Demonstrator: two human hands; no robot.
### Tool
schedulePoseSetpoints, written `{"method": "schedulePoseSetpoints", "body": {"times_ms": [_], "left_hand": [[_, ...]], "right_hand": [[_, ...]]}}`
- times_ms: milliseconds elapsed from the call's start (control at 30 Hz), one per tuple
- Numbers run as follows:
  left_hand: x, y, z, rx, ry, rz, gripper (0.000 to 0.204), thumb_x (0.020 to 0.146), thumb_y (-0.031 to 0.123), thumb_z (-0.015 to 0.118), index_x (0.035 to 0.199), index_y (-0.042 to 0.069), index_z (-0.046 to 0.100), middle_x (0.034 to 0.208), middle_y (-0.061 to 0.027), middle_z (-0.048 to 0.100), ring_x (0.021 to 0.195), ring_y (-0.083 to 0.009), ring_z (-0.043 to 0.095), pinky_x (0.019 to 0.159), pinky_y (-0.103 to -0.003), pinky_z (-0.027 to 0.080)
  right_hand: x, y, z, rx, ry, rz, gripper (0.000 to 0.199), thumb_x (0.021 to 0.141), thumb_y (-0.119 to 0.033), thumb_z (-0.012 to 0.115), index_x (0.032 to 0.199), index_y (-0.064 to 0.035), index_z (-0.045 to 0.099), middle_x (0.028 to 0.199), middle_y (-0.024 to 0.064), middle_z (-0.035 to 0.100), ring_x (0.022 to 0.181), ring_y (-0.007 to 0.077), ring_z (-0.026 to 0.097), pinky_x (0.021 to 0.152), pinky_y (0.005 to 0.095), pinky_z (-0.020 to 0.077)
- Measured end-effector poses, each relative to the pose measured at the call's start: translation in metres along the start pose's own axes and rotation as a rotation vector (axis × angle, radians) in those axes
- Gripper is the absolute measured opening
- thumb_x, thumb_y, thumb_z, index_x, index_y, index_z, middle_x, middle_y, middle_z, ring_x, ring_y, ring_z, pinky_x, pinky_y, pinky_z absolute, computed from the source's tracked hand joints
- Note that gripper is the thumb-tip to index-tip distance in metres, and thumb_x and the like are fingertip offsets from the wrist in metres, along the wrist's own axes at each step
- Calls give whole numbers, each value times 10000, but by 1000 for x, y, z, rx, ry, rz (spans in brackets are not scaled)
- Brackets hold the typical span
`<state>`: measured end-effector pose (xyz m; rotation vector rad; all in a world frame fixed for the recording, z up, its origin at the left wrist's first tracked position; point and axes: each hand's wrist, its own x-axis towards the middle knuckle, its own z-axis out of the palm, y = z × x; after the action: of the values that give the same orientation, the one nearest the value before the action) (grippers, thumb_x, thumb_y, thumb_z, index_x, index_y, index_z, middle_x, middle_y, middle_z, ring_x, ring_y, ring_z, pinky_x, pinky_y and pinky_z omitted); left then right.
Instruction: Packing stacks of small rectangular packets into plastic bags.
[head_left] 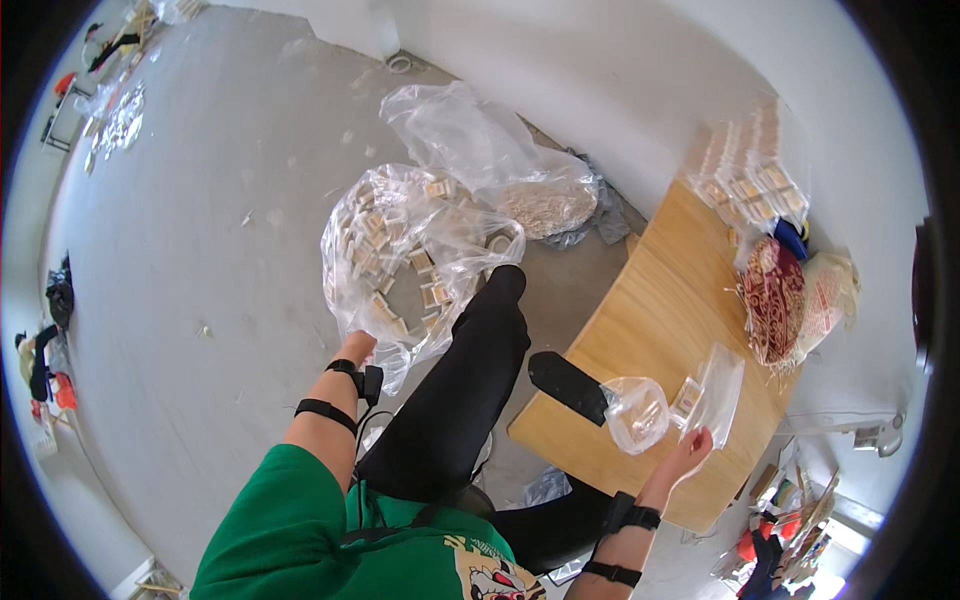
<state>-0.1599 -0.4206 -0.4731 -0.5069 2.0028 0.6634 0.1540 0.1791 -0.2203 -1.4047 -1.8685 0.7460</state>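
My left hand [358,347] is at the near left edge of a large clear plastic bag [338,255] on the floor, its fingers curled in against the film. Inside the bag lie many small cream-and-tan boxes [387,313]. Over the wooden table [610,320] at right, my right hand [690,452] has its fingers pinched on the lower edge of a small clear plastic bag [720,390]. One small box [686,398] lies beside that bag. Left of it is a round, clear plastic roll or bundle [637,414], touching a black flat strip [568,387].
Stacked packs of small boxes [750,185] stand at the table's far end, near a red patterned cloth bundle [774,300] and a whitish bag [828,295]. Behind the large bag lies another clear bag with beige contents [550,208]. My black-clad leg [450,400] stretches between floor bag and table.
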Motion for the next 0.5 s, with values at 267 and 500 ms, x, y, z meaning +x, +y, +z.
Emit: {"method": "schedulePoseSetpoints", "body": {"times_ms": [267, 500], "left_hand": [[-39, 78, 80, 535, -60, 362, 716, 729, 373, 713, 1347, 101, 473, 1295, -141, 534, 1211, -289, 493, 1033, -490, 373], [-35, 88, 111, 946, -332, 474, 976, 693, 608, 704, 1453, 118, 338, 1429, -124, 424, 1378, -310, 323, 1119, -544, 243]], "right_hand": [[-42, 1, -9, -152, 112, 111, 197, 968, -142, 509, 1106, -8, 550, 1051, 70, 575, 957, 181, 553, 865, 300, 466], [-43, -12, 2, -159, 81, 92, 189, 948, -146, 455, 1012, -25, 585, 955, 57, 573, 894, 182, 552, 842, 327, 483]]}}
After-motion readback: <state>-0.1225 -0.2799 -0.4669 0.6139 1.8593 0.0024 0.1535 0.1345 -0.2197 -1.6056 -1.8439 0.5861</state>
